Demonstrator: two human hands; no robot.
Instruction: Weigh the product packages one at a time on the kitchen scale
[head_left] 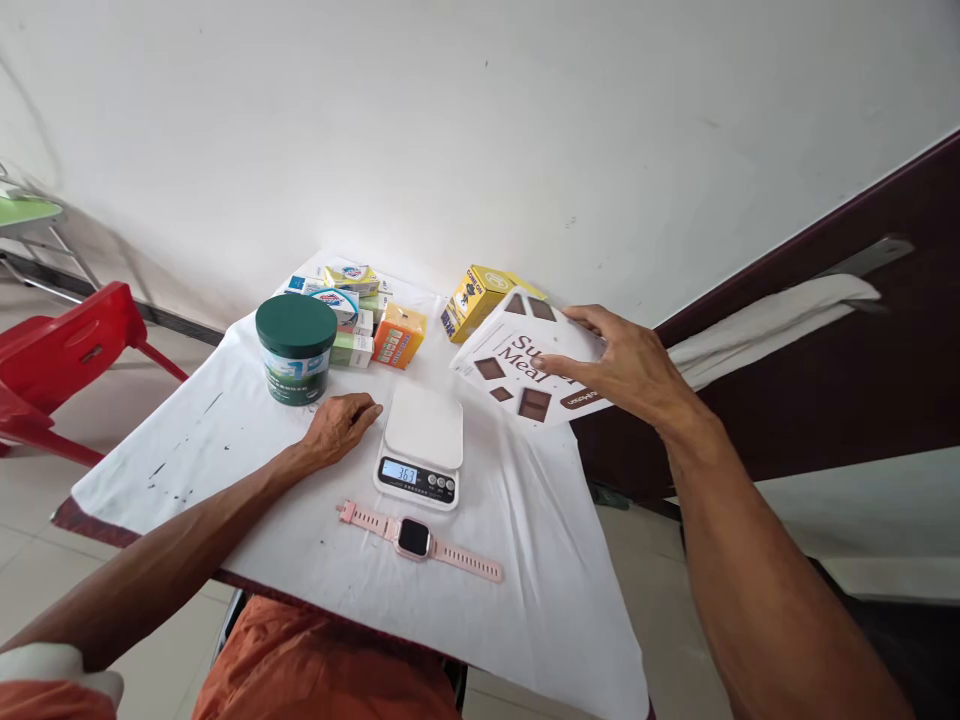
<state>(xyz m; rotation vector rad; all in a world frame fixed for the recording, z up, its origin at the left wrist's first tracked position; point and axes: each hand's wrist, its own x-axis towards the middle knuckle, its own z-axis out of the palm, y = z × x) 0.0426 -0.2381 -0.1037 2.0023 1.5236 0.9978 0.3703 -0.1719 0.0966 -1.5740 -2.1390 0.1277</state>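
My right hand (619, 365) grips a white box (504, 345) printed with "Meal" and brown chocolate squares. I hold it tilted in the air, right of the kitchen scale (424, 430), with my thumb across its front. The lit display on the white scale seems to read 363, and nothing lies on its platform. My left hand (341, 425) rests on the table just left of the scale, fingers curled together with nothing visible in them. Behind it stands a tub (296, 350) with a dark green lid. A pink-strapped smartwatch (414, 538) lies in front of the scale.
Several small boxes (352, 300) are piled behind the tub, beside an orange box (400, 335). A yellow box (480, 300) stands at the back of the cloth-covered table (247, 480). A red chair (67, 350) is left; a white cloth (772, 325) hangs right.
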